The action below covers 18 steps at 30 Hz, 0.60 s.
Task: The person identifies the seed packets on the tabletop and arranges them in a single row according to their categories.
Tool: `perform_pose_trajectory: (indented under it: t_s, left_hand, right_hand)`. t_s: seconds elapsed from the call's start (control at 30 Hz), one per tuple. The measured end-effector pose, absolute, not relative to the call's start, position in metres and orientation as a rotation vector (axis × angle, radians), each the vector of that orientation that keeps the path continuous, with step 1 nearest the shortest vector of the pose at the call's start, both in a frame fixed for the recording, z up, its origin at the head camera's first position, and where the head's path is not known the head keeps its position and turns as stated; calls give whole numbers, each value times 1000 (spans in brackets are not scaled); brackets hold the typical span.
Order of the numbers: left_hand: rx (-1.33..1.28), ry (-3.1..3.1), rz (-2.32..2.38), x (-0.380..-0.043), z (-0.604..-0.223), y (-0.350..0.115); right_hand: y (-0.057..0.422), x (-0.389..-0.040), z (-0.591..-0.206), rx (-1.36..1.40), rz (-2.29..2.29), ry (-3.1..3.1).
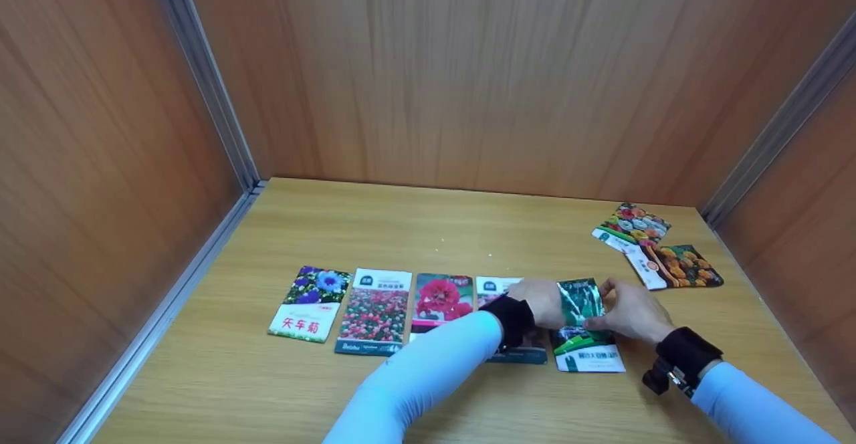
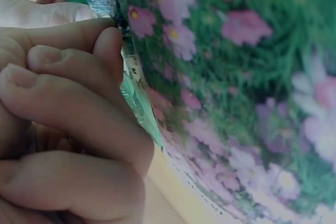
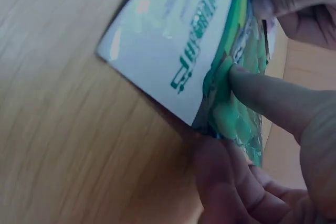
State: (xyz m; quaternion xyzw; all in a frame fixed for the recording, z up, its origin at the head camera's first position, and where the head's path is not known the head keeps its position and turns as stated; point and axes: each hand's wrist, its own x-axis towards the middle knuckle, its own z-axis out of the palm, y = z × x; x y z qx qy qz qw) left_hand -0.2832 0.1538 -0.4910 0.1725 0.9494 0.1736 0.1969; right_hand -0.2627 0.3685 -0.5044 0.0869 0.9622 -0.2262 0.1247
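A green seed packet with a white end (image 1: 590, 360) lies on the table between my two hands. My left hand (image 1: 543, 302) pinches its left side, fingers curled in the left wrist view. My right hand (image 1: 635, 311) grips the opposite side, thumb (image 3: 268, 93) on the front face and other fingers beneath the edge. The packet's green part bends and creases between the thumbs. Close by my left hand, a packet printed with pink flowers (image 2: 236, 77) fills much of the left wrist view. My left wrist and sleeve partly hide that packet in the head view.
Left of my hands, a blue-flower packet (image 1: 309, 303), a pink-flower packet (image 1: 372, 313) and a red-flower packet (image 1: 441, 297) form a row. A multicoloured flower packet (image 1: 635, 223) and an orange-flower packet (image 1: 689, 267) overlap at the back right. Wooden panels (image 1: 468, 83) enclose the table.
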Motion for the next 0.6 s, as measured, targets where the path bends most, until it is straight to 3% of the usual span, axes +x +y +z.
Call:
perform_pose_trajectory:
  t_s: [0.37,0.6]
  left_hand:
    - [494,2713,409,-278,-483,153]
    - [566,2750,435,-276,-493,147]
  right_hand:
    - [349,-261,-500,123,-539,2931]
    - [366,-260,-500,85,-719,2854]
